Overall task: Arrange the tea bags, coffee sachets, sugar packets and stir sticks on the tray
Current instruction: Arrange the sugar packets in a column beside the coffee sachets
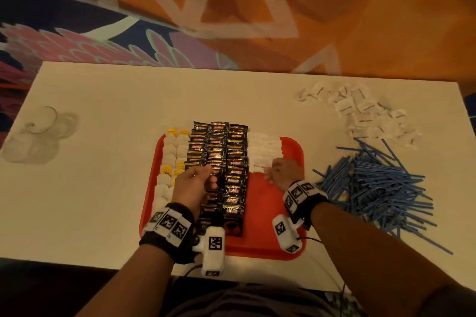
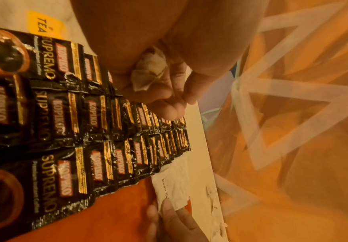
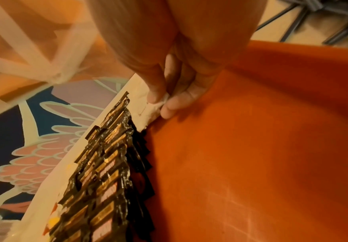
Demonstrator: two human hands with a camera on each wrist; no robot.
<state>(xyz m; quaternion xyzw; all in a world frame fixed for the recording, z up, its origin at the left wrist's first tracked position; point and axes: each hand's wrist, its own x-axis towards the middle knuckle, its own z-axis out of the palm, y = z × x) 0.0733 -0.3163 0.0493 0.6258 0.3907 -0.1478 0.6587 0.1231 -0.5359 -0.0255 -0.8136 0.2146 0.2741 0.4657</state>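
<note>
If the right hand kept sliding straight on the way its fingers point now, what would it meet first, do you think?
Probably the row of white sugar packets. The right hand already pinches the nearest sugar packet and points up the tray along that row; beyond lies bare table, though depth is uncertain.

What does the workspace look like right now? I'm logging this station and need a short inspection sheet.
Surface: white table, red tray at its near edge.
Job's things: on the tray, tea bags, coffee sachets in rows, sugar packets; loose sugar packets and blue stir sticks lie off the tray.
Clutter: clear glasses, far left.
Hands: left hand holds crumpled white packets; right hand pinches a sugar packet.
Cables: thin leads from the wrist cameras.
Surroundings: patterned orange carpet.
</note>
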